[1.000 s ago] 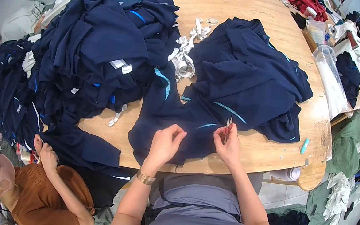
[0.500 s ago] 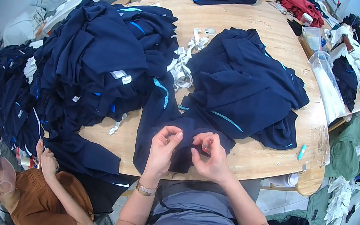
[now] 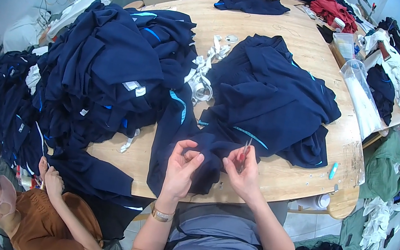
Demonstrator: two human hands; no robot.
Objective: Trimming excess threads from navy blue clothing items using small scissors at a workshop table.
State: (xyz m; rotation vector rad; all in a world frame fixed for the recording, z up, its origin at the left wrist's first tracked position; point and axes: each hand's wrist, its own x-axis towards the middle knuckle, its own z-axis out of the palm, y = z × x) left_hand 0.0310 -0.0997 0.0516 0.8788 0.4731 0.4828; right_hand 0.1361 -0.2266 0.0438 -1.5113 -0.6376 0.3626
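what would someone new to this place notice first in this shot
The big heap of navy garments dominates the left side of the wooden table, with a smaller navy pile to its right. Between them, a tangle of white strips stands out sharply against the dark cloth. Near the front edge, the person's right hand holds small red-and-silver snips, tips pointing up.

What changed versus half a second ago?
Right hand swung rightward, its snips now visible, pointing forward. Left hand opened its pinch. Far navy garment came down onto the table. Left navy pile, right navy pile and teal item stayed put.
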